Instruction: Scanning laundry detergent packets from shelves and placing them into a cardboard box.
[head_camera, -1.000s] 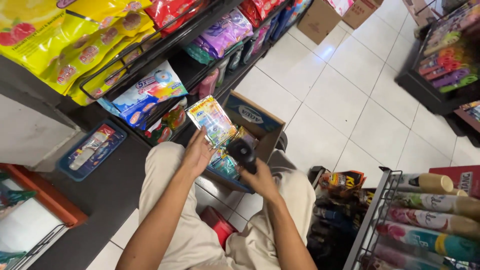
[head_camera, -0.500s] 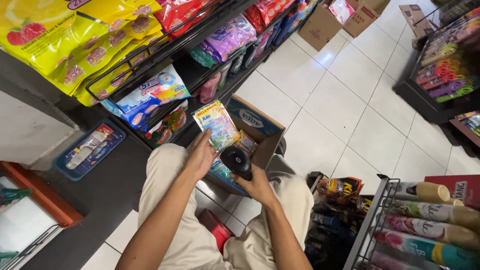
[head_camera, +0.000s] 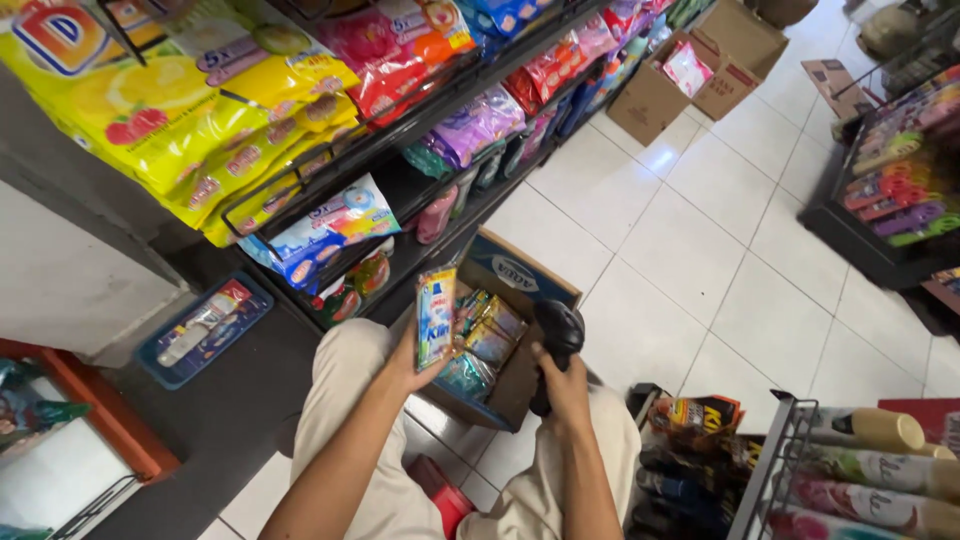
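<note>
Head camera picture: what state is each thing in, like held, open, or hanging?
Left hand: closed around the packet.
Flat packet: held upright, edge toward the camera.
Right hand: closed around the scanner's handle.
Black handheld scanner: held, head pointing toward the box.
Cardboard box: open, on the floor, packets inside.
Far cardboard box: open, on the floor.
Yellow bags: hanging on the rack.

I hold a flat blue-and-yellow sachet pack upright, edge toward me; a black handheld scanner sits beside it.
</note>
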